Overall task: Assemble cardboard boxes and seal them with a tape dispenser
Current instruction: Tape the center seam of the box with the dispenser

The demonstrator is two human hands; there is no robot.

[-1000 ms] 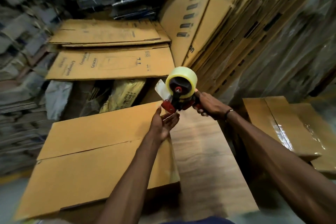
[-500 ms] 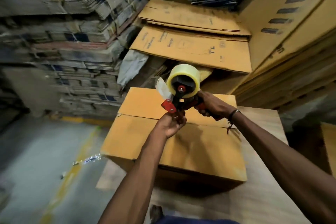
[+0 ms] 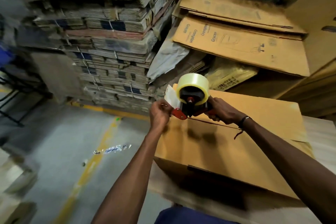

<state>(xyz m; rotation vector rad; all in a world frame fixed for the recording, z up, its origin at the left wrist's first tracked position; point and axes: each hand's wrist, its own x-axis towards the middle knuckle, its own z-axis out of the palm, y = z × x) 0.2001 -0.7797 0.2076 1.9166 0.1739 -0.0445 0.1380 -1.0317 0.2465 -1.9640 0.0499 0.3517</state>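
Many flattened cartons (image 3: 101,45) stacked at ten o'clock, grey floor (image 3: 54,142) below. Brown box (image 3: 236,143) closed on worktop (image 3: 323,132). Above its seam, tape dispenser (image 3: 190,100): right hand (image 3: 221,110) clenched round handle, left hand (image 3: 161,114) pinching tape end.

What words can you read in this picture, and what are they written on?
"Grace", "Crompton", "Crompton", "Grace": printed sideways on the flat cardboard sheet behind the tape dispenser.
Small marks at that sheet's right end: too small to read.
Black print on the yellow bag under that sheet: too blurred to read.
Blue print on the clear wrapper on the floor: too blurred to be sure.
The closed cardboard box under the hands: no words showing.
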